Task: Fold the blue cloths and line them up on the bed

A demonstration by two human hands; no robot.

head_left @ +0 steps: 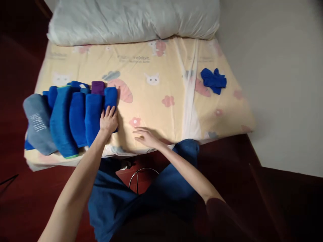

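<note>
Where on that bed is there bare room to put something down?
The wide patch of sheet between the row of folded towels and the crumpled blue cloth, below the pillow, is bare. It is crowded at the left, where the left hand rests on the towels.

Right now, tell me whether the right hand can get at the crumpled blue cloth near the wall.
Probably yes: the right hand lies open on the sheet, and only bare sheet separates it from the crumpled blue cloth.
</note>
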